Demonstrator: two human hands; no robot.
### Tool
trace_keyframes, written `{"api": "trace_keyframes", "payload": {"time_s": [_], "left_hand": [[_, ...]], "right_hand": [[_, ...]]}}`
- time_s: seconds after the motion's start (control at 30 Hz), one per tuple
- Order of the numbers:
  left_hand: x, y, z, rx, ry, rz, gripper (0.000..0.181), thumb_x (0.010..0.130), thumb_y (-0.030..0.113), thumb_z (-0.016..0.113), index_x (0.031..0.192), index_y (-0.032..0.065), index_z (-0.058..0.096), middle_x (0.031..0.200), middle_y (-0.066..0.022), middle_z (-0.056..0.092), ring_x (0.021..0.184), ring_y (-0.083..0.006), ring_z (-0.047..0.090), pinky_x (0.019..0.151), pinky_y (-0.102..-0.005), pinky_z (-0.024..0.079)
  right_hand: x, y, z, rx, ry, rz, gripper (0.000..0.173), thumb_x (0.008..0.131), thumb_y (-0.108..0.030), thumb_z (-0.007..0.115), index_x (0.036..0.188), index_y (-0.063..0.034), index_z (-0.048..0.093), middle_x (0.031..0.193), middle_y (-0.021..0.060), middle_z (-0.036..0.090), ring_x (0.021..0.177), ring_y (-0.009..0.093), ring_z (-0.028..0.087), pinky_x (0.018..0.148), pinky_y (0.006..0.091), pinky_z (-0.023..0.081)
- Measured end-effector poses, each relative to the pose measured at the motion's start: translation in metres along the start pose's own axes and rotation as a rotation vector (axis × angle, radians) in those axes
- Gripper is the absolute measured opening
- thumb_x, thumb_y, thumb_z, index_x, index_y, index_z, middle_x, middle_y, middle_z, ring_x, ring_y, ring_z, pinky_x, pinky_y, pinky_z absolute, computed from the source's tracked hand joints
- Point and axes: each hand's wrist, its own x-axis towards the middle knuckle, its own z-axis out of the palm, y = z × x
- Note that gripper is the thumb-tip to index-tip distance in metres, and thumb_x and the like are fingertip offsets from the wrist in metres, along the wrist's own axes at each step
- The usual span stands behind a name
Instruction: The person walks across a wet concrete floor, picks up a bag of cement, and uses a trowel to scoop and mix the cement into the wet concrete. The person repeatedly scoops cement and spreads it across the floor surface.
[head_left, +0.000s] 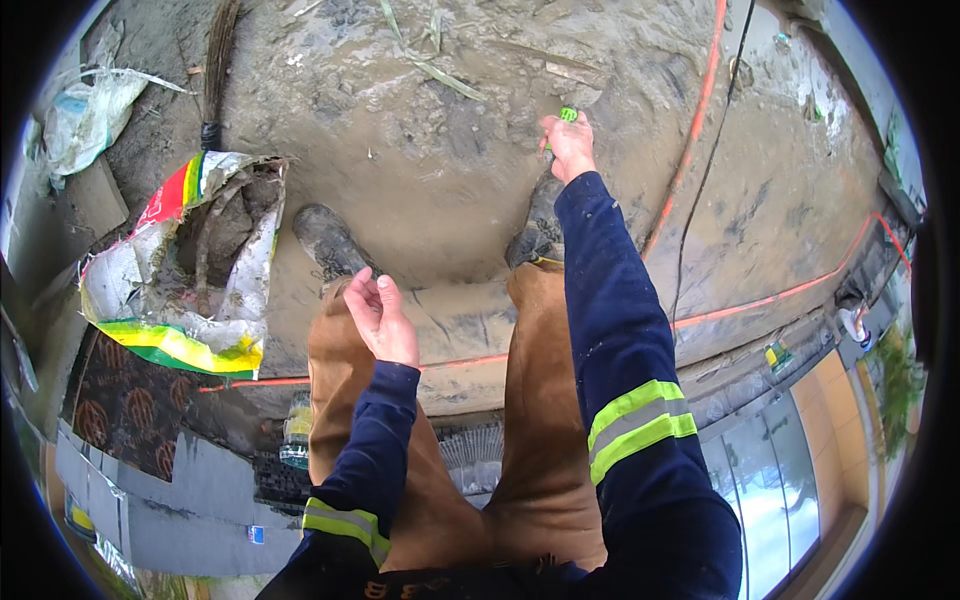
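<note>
In my right hand (571, 142) is a bright green and black handle (568, 115), gripped above the wet grey-brown mud (420, 187). What kind of tool it belongs to is hard to make out. Empty, my left hand (384, 319) hovers by my left knee, palm turned partly up and thumb apart from the fingers. To its left a torn woven sack (124, 274) stands with its mouth open, holding clumps of muddy material (229, 225). My muddy left boot (330, 236) and right boot (536, 229) are planted on the wet surface.
An orange line (694, 127) and a black cable (716, 142) run along the right side. At upper left lies a bundled-bristle broom (219, 67) near a crumpled plastic bag (90, 124). Green strapping (442, 75) lies ahead. A person (853, 322) is at far right.
</note>
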Motion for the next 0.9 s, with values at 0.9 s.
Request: {"api": "trace_keyframes", "payload": {"time_s": [0.9], "left_hand": [[0.011,0.005,0.001,-0.041,0.035,-0.031,0.026,0.094,0.019,0.056,0.116,0.0066,0.049,0.092,0.0002,0.050,0.081,-0.0078,0.046,0.071,-0.0240,0.043]], "right_hand": [[-0.073,-0.090,0.016,-0.160,-0.399,-0.109,0.034,0.076,-0.009,0.065,0.105,0.0027,0.051,0.067,0.0051,0.056,0.050,0.012,0.050,0.045,0.0291,0.039]]}}
